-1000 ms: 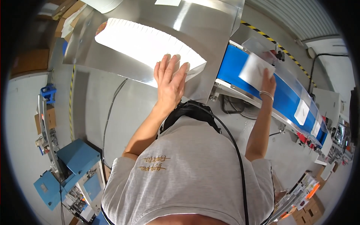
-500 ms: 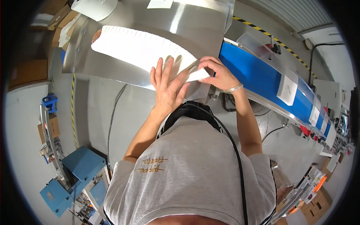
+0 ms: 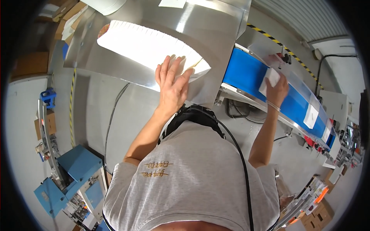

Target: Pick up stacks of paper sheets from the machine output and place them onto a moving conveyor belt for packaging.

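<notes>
A long curved row of thin white paper-like pieces (image 3: 142, 42), overlapping one another, lies on the metal table (image 3: 216, 30). My left hand (image 3: 171, 86) rests on the row's right part, palm down with fingers stretched out. Out to the right, my right hand (image 3: 278, 91) pinches a flat white piece (image 3: 273, 77) at the blue conveyor belt (image 3: 243, 69). Whether that piece touches the belt I cannot tell. Farther along the belt lie another white piece (image 3: 310, 116) and one more beyond it (image 3: 327, 130).
A clear guard (image 3: 298, 84) runs along the belt's far side. A white roll (image 3: 106, 4) and a white sheet (image 3: 172, 3) sit at the table's back. Blue cabinets (image 3: 80, 163) stand at lower left. A black cable (image 3: 231, 136) hangs over my shirt.
My right hand has moved from the row's right end out to the belt, carrying one white piece. The pieces on the belt have shifted farther along it. My left hand stays on the row.
</notes>
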Demonstrator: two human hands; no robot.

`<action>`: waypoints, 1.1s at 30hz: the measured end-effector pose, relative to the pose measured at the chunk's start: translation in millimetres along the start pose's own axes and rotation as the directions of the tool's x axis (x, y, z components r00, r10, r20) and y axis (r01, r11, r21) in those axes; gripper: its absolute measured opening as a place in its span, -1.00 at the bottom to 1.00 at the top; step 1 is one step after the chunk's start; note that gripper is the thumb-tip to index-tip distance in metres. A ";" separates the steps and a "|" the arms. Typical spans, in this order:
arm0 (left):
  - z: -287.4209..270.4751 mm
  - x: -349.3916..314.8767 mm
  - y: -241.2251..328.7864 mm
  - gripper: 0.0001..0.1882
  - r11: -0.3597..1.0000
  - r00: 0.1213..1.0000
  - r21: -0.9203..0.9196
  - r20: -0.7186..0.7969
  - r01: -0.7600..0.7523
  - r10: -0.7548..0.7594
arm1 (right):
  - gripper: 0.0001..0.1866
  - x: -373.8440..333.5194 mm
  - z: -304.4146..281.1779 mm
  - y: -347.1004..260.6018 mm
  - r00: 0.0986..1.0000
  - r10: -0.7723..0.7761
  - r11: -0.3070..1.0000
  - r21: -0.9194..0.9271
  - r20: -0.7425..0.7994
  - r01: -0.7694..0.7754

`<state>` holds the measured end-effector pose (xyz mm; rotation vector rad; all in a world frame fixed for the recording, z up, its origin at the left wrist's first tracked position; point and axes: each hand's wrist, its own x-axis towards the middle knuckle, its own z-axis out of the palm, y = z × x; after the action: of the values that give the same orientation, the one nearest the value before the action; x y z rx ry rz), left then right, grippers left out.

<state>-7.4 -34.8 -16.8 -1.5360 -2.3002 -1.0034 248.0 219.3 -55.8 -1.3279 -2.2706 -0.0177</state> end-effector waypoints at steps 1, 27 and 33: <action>1.1 0.0 -0.4 -0.66 1.000 1.000 -0.005 0.007 -0.009 0.009 | -0.41 2.0 -3.0 -22.4 0.988 -0.135 0.953 0.281 0.070 0.110; -1.8 2.9 -16.3 -0.61 0.999 0.999 0.022 -0.034 -0.031 0.032 | -0.39 5.4 -8.8 -79.8 0.972 -0.227 0.941 0.272 0.059 0.204; -6.2 8.5 -12.3 -0.67 0.994 0.996 -0.066 0.024 -0.085 0.087 | -0.46 8.0 11.6 -162.4 0.665 -0.608 0.557 0.830 0.433 -0.031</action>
<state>-23.2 -35.3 -13.1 -1.6685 -2.2183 -1.0514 107.0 143.9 -24.2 -0.3948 -2.5127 1.4485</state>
